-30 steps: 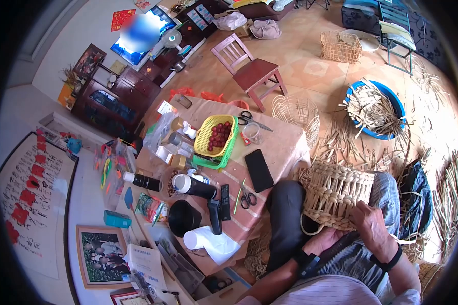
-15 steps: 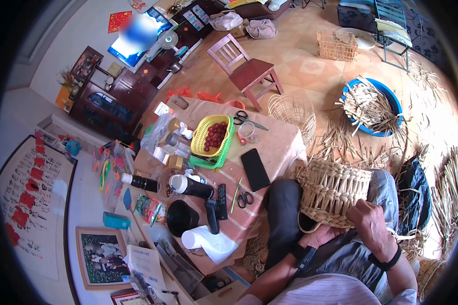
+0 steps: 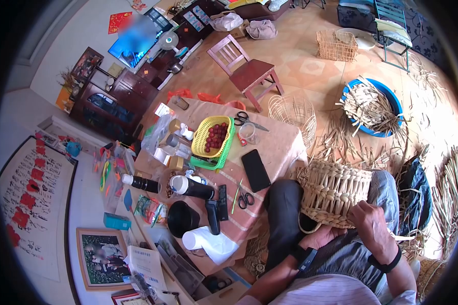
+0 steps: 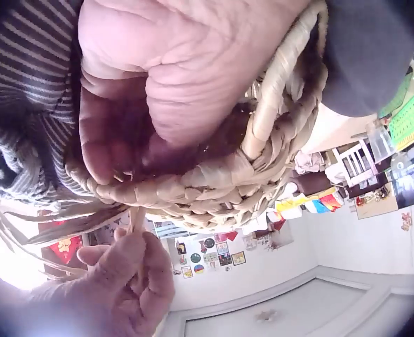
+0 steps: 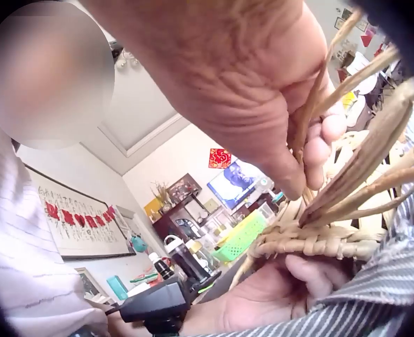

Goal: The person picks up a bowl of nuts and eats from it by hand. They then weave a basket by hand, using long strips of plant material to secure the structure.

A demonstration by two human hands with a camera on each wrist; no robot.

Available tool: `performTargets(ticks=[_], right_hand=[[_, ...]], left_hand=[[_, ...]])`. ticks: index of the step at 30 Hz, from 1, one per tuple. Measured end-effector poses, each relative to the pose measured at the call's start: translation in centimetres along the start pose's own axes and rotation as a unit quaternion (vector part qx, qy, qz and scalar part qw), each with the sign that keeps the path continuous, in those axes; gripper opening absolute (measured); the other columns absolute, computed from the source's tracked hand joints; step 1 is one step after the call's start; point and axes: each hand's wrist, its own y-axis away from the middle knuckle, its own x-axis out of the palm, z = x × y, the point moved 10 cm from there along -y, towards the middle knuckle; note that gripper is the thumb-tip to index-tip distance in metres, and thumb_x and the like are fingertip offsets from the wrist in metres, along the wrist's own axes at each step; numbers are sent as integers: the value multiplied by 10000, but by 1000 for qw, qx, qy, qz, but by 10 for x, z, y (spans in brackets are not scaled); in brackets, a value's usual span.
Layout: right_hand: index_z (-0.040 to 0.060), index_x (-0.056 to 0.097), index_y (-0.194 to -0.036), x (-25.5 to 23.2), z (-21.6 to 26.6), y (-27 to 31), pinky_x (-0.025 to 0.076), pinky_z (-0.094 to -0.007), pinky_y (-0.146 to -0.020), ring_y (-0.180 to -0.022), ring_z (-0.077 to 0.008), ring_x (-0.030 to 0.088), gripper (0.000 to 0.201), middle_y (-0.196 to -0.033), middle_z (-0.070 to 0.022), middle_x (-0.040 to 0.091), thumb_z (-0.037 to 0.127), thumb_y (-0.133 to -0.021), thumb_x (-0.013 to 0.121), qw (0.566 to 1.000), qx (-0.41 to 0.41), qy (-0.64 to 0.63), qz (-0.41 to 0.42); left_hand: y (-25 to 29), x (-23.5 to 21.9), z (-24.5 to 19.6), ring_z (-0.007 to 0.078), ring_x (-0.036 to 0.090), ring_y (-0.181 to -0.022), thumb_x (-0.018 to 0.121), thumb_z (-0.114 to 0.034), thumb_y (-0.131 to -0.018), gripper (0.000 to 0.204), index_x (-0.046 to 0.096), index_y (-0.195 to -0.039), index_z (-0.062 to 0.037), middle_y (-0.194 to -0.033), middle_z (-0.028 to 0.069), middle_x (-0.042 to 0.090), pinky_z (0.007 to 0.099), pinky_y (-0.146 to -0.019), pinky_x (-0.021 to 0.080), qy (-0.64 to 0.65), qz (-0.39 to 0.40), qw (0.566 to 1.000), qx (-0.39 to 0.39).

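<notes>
A woven straw basket [image 3: 336, 193] lies on its side across the lap, its plaited rim [image 4: 214, 184] turned towards the person. My left hand [image 3: 323, 237] reaches into the opening and holds the rim, fingers curled behind the plait in the left wrist view. On the outer side, my right hand [image 3: 370, 223] pinches a thin straw strand [image 5: 312, 126] between thumb and fingers, right at the rim. Several loose straw ends [image 5: 368, 158] stick out beside it. A cord-like loop [image 4: 270, 91] stands at the basket's edge by the left palm.
Left of the lap, a cloth-covered table [image 3: 285, 137] carries scissors [image 3: 246, 200], a phone [image 3: 256, 170], a yellow basket [image 3: 201, 136] of red fruit and bottles. A blue basin [image 3: 399, 104] of straw, a wire-like open basket [image 3: 292, 114] and a wooden chair [image 3: 252, 73] stand on the floor.
The head view has shifted slightly, so the scene sits a little further left and up than a second ago. Both hands stay at the basket's rim, with little change.
</notes>
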Motion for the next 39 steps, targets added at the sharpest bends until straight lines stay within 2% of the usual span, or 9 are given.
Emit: performTargets(ticks=[4, 7, 12, 16, 25, 28, 31, 37, 39], right_hand=[[28, 612, -849, 13, -6, -1, 532, -464, -652, -748, -360, 677, 99, -820, -151, 618, 74, -843, 700, 1000, 1, 3, 30], [20, 595, -859, 1, 0, -4, 532, -463, -652, -741, -369, 676, 95, -829, -160, 618, 59, -848, 681, 999, -12, -4, 49], [48, 646, -832, -8, 1, -2, 534, -462, -652, -750, -343, 678, 128, -803, -127, 625, 122, -849, 749, 999, 19, 0, 33], [52, 649, -829, 9, -6, -2, 531, -461, -645, -741, -340, 669, 127, -794, -119, 618, 120, -834, 757, 1000, 19, -7, 10], [43, 626, -830, -16, 7, -2, 524, -465, -635, -733, -354, 675, 144, -800, -136, 615, 117, -838, 748, 999, -4, 8, 46], [40, 613, -838, -12, 5, -4, 523, -472, -636, -735, -357, 677, 140, -795, -147, 605, 107, -841, 737, 999, 3, 0, 43], [36, 621, -845, 4, -1, -4, 527, -474, -643, -739, -365, 679, 138, -800, -151, 609, 104, -845, 741, 999, 4, -3, 37], [34, 641, -870, 7, -4, -5, 536, -474, -653, -733, -373, 681, 148, -810, -149, 624, 122, -850, 758, 999, 11, 5, 43], [39, 649, -880, 6, -6, -5, 537, -473, -653, -730, -371, 682, 149, -811, -146, 627, 129, -851, 762, 999, 16, 8, 48]], left_hand=[[3, 38, 3, 214, 671, -1039, 633, -233, -1076, 347, 575, -1382, -80, -1228, 83, 686, 368, -836, 592, 67, 81, 994, -42], [-5, 25, 1, 204, 654, -991, 632, -237, -1076, 338, 575, -1367, -75, -1200, 72, 680, 359, -808, 563, 32, 30, 999, -7], [3, 21, -6, 187, 663, -1034, 630, -239, -1079, 363, 565, -1399, -81, -1257, 65, 672, 344, -881, 567, -64, 94, 993, 27], [7, 8, -6, 178, 661, -1170, 624, -271, -1086, 426, 536, -1463, -95, -1364, 70, 651, 339, -1004, 563, -119, -32, 992, 33], [0, -25, -2, 199, 582, -1335, 609, -334, -1095, 502, 479, -1527, -112, -1505, 77, 553, 402, -1134, 505, -117, -33, 991, 63], [13, 3, -15, 229, 508, -1414, 565, -324, -1115, 520, 442, -1561, -87, -1579, 100, 472, 417, -1202, 427, -237, -97, 966, 45], [20, 27, -53, 252, 403, -1493, 537, -298, -1121, 538, 401, -1590, -72, -1627, 110, 403, 415, -1257, 334, -571, -147, 784, 193], [8, 45, -52, 251, 348, -1525, 519, -257, -1122, 534, 382, -1604, -73, -1634, 123, 397, 399, -1286, 264, -631, -100, 748, 182], [1, 26, -40, 250, 346, -1524, 508, -240, -1125, 520, 386, -1603, -73, -1634, 119, 398, 399, -1286, 264, -560, -67, 809, 167]])
